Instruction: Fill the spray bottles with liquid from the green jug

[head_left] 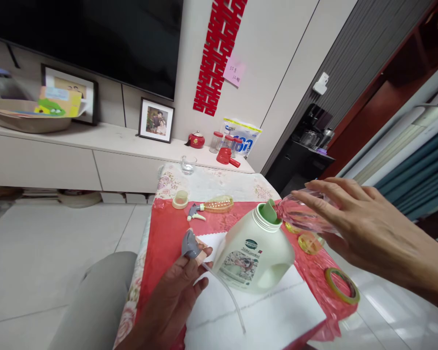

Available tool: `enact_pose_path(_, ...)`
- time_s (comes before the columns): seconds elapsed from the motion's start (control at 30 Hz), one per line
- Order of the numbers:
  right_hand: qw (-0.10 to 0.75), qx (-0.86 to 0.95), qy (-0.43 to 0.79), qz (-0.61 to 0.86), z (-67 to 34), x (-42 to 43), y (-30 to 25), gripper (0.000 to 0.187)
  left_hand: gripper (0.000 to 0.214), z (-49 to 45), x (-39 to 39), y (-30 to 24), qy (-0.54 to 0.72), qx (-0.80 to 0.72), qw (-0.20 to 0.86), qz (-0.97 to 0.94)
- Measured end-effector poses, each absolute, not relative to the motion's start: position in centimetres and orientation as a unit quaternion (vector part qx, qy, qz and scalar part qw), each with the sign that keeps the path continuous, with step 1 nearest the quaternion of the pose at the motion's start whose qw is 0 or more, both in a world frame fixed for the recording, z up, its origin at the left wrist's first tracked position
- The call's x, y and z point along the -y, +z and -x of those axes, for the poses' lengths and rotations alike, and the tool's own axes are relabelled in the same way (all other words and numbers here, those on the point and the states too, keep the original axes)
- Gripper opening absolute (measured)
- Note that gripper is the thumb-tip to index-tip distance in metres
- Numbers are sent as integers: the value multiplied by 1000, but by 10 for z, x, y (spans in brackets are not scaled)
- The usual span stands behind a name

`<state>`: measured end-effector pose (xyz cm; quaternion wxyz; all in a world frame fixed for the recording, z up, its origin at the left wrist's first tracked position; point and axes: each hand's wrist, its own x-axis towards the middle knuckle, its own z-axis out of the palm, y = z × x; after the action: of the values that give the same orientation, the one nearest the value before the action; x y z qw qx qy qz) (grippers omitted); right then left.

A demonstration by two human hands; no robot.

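My left hand (177, 287) is closed around a spray nozzle (191, 245) with a grey head. Its thin clear tube (229, 294) hangs down over the white sheet, in front of the jug. In my right hand (345, 211) is a clear pinkish bottle (306, 211), tipped on its side. The bottle's mouth meets the green pouring spout (268, 212) in the neck of a pale green detergent jug (255, 257). The jug stands upright with its cap off. Whether liquid is flowing cannot be made out.
Behind the jug lie an amber spray bottle (219, 204) and a pale cap (180, 199). Tape rolls (342, 286) lie at the right on the red cloth (164, 243). Farther back are a glass cup (188, 165), a red scoop (224, 156) and lidded jars (216, 142).
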<state>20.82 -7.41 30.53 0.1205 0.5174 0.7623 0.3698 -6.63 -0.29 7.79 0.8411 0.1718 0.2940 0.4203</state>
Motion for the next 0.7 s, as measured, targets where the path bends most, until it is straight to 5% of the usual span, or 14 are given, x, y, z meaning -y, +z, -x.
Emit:
enact_pose_path(0.27,182,-747,431,-472,-193,71,315,61,45,65,5,78,423,-288,845,-156)
enact_pose_path(0.7,152,-777,433,-432,-179,72,323,48,40,64,7,80,418,-285,851,-139)
